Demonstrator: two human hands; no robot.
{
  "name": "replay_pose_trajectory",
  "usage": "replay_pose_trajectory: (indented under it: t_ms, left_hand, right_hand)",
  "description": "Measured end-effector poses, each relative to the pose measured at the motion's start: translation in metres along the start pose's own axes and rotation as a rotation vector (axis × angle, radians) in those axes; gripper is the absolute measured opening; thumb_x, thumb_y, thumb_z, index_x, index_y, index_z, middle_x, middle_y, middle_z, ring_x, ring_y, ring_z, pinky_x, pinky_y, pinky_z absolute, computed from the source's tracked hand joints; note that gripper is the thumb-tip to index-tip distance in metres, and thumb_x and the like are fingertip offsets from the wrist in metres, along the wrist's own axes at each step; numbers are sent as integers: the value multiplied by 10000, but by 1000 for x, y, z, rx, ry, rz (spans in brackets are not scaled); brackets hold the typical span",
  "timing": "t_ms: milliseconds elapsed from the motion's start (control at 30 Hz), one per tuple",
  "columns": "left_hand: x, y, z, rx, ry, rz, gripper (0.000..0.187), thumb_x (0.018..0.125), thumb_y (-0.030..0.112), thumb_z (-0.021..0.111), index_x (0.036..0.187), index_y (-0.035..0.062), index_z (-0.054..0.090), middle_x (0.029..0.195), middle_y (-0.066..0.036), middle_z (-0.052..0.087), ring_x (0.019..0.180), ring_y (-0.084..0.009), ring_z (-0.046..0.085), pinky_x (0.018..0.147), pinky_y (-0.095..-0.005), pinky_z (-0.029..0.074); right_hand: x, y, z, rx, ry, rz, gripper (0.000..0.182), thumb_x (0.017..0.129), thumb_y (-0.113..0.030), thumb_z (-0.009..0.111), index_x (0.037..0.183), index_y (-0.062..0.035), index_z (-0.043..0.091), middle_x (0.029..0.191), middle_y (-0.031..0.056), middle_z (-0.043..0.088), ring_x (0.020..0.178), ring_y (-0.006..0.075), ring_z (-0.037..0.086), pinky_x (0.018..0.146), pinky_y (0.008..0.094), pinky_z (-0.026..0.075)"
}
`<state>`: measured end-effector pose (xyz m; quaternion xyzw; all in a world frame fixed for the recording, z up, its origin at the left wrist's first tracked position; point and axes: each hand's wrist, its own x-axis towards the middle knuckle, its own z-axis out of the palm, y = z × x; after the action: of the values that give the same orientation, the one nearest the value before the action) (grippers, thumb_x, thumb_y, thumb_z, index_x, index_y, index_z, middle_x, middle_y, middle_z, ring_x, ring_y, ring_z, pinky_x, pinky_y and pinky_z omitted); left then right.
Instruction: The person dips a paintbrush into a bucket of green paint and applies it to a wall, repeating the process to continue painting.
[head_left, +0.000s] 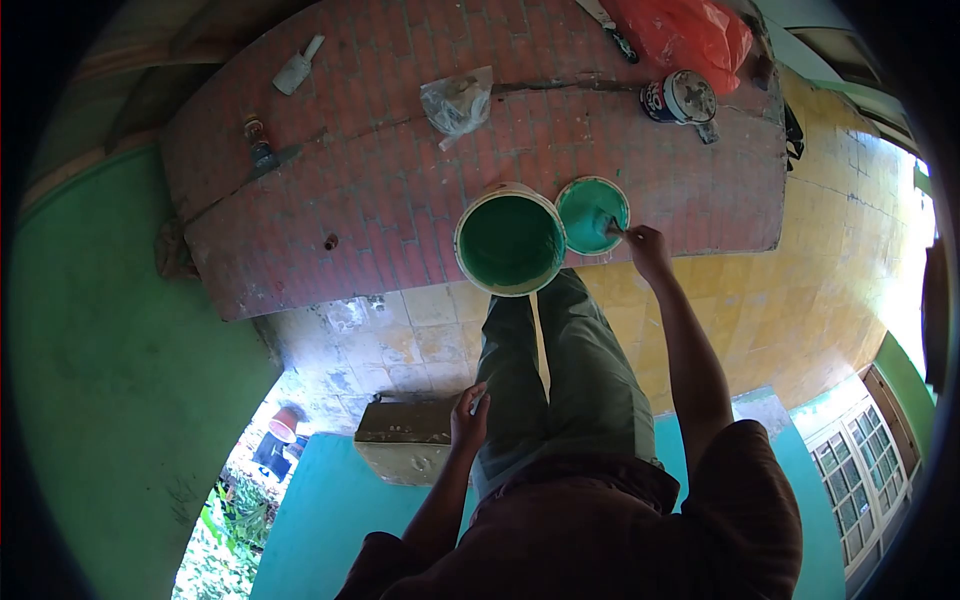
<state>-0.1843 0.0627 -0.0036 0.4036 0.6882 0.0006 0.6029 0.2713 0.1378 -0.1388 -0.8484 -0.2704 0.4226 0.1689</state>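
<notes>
A large bucket of dark green paint stands at the near edge of the brick-patterned tabletop. Touching its right side is a smaller, shallow container with lighter green paint inside. My right hand is closed round the handle of a paintbrush, whose bristle end rests inside the small container. Low beside my left thigh hangs my left hand, its fingers curled; what they hold, if anything, is too small to name.
On the tabletop lie a clear plastic bag, a paint can, a red plastic bag, a white-headed brush and another brush. A box stands left of my legs.
</notes>
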Motion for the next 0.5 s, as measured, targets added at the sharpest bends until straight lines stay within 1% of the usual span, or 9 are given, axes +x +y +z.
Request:
replay_pose_trajectory:
  t_ms: [33,67,133,167,233,367,433,500]
  left_hand:
    - [-1,0,1,12,-2,-3,300,927,229,592,1169,55,620,1202,-127,638,1156,-252,587,966,-370,440]
    - [-2,0,1,23,-3,-6,301,926,229,593,1166,51,621,1204,-130,637,1157,-254,586,962,-368,444]
    - [-4,-6,3,16,0,-1,302,925,229,594,1165,47,621,1202,-133,638,1154,-255,588,959,-363,447]
    - [-5,-9,4,6,2,7,303,925,228,594,1163,42,620,1199,-136,639,1151,-255,590,956,-357,449]
    - [-8,-4,6,15,-6,-2,306,924,227,595,1163,37,619,1196,-139,640,1150,-256,591,959,-354,448]
    - [-11,16,12,44,-14,-34,306,923,225,595,1159,31,618,1192,-140,641,1144,-258,593,964,-359,445]
    - [-9,17,14,39,-12,-19,306,922,225,595,1158,31,618,1192,-140,640,1145,-259,592,966,-361,442]
    - [-7,18,13,38,-13,-6,306,922,225,595,1157,31,618,1192,-139,640,1146,-259,591,969,-363,440]
  right_hand:
    - [4,-10,8,-43,19,19,274,853,-255,596,928,-14,702,891,252,666,846,377,670,727,444,514]
    - [7,-20,11,-40,18,21,274,853,-255,596,928,-14,702,891,252,666,846,377,670,727,444,514]
    - [10,-34,16,-66,45,7,270,865,-248,561,924,-25,702,865,257,658,841,407,652,724,479,512]
    - [9,-40,16,-64,45,9,270,865,-248,561,924,-25,702,865,257,658,841,407,652,724,479,512]
    - [8,-49,12,-164,83,-67,264,873,-233,538,896,-23,695,844,253,658,812,420,646,722,499,508]
    - [9,-50,18,-194,89,-98,252,874,-221,533,864,-16,679,821,252,655,789,435,638,707,515,505]
    - [4,-57,19,-222,123,-143,242,874,-203,529,850,-2,660,800,265,645,782,441,637,696,524,502]
    - [3,-61,20,-208,125,-124,243,871,-209,534,844,-6,664,804,258,648,790,434,637,705,519,503]
